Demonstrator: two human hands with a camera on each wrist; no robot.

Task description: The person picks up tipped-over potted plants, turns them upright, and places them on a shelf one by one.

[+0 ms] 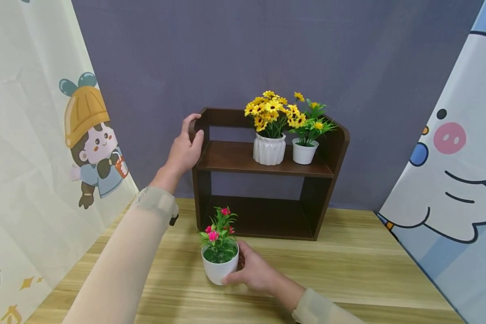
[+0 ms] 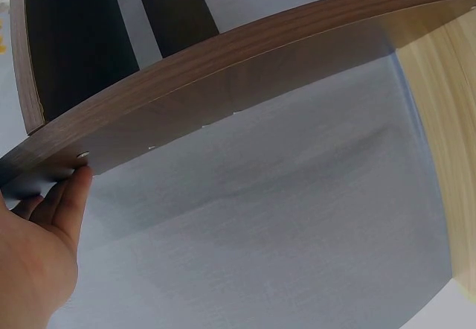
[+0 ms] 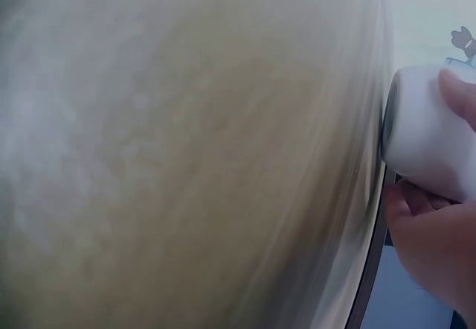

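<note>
A dark brown wooden two-tier shelf (image 1: 263, 167) stands at the back of the table. My left hand (image 1: 186, 146) grips the top of its left side panel; in the left wrist view the fingers (image 2: 73, 202) press the panel's outer face. In front of the shelf, my right hand (image 1: 257, 270) holds a small potted plant with pink flowers (image 1: 218, 270) by its white pot. The thumb lies on the near side of the pot and the other fingers are partly hidden behind it. Whether the pot's base touches the table, I cannot tell.
On the upper tier, a ribbed white pot of yellow flowers (image 1: 269, 150) stands left of a smaller white pot with a yellow-flowered green plant (image 1: 305, 152). The wooden table (image 1: 364, 261) is bounded by a grey backdrop (image 1: 158, 58) and printed cloths at both sides.
</note>
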